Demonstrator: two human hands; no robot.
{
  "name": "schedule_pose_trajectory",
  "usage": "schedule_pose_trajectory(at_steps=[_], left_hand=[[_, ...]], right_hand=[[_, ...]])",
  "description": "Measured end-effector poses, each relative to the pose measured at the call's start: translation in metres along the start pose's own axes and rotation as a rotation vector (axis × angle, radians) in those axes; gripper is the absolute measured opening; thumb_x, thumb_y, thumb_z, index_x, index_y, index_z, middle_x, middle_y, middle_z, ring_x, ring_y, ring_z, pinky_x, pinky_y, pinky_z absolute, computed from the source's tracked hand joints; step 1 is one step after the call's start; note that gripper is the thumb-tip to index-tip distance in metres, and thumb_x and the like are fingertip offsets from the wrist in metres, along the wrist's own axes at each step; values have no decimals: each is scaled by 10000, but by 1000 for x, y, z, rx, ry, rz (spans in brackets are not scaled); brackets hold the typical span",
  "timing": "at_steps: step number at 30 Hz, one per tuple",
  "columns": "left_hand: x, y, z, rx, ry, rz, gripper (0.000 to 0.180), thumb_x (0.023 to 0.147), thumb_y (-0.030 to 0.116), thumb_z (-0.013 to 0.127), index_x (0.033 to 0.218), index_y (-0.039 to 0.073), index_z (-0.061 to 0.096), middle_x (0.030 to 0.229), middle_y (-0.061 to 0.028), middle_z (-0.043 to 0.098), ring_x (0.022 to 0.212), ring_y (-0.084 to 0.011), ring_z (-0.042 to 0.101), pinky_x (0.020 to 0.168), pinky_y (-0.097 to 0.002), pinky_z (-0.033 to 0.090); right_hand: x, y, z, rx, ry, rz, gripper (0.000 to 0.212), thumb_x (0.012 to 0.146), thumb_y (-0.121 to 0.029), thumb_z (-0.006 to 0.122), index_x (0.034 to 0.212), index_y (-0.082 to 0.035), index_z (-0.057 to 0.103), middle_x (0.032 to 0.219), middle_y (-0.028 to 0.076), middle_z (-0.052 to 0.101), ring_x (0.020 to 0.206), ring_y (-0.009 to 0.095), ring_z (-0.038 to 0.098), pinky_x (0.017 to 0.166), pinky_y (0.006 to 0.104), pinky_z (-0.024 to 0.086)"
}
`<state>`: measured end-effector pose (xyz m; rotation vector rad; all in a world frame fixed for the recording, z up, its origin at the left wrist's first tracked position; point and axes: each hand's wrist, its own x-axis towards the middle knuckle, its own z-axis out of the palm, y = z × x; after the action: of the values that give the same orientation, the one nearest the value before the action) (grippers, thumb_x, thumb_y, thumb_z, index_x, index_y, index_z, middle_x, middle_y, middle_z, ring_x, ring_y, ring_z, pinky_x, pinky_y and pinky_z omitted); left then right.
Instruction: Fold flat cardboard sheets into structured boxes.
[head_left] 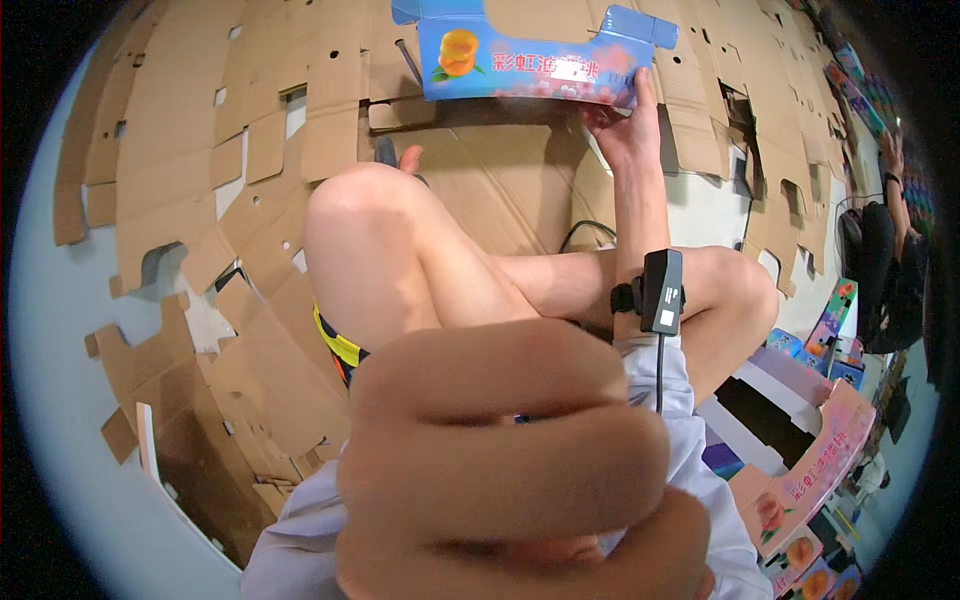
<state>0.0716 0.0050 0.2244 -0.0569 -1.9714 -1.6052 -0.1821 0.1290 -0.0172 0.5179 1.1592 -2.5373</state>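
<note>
The right hand (622,120) is closed on the lower right corner of a blue fruit-printed carton (530,55), held out beyond the bare knee (365,200) over the cardboard sheets (250,130) on the floor. The left hand (510,470) is a curled fist close to the camera, nearer than the knee, apparently holding nothing. To keep the carton square, a second hand at its far left end would likely steady it better than a one-corner pinch
</note>
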Motion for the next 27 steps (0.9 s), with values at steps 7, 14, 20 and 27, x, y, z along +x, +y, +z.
schedule_pose_trajectory(at_steps=[7, 14, 20, 27], left_hand=[[-6, 2, 2, 41, -8, -18, 94, 743, 166, 665, 766, 100, 603, 755, -83, 614, 645, -266, 581, 568, -306, 451], [-7, 2, 3, -23, -60, -19, 116, 742, 173, 650, 786, 89, 582, 723, -96, 599, 636, -297, 582, 575, -358, 459], [9, -7, 5, -145, -159, 73, 137, 742, 179, 636, 803, 79, 564, 695, -106, 586, 628, -324, 583, 581, -402, 467], [28, -118, 22, 374, -699, -137, 176, 733, 182, 638, 820, 54, 554, 738, -161, 609, 773, -362, 623, 662, -482, 480]], right_hand=[[-3, 4, 6, -107, 57, -11, 427, 916, -506, 505, 1086, -117, 555, 881, 70, 542, 814, 206, 522, 733, 365, 439], [3, 5, -2, -68, -47, -20, 568, 878, -501, 576, 1231, -76, 443, 1008, 147, 476, 937, 272, 497, 824, 442, 461], [9, -1, -8, -96, 25, -11, 548, 858, -526, 592, 1200, -117, 467, 1034, 133, 464, 916, 254, 476, 815, 421, 446], [-2, 35, 18, -66, -12, 46, 446, 897, -492, 555, 1082, -88, 579, 867, 51, 547, 773, 171, 504, 665, 336, 434]])
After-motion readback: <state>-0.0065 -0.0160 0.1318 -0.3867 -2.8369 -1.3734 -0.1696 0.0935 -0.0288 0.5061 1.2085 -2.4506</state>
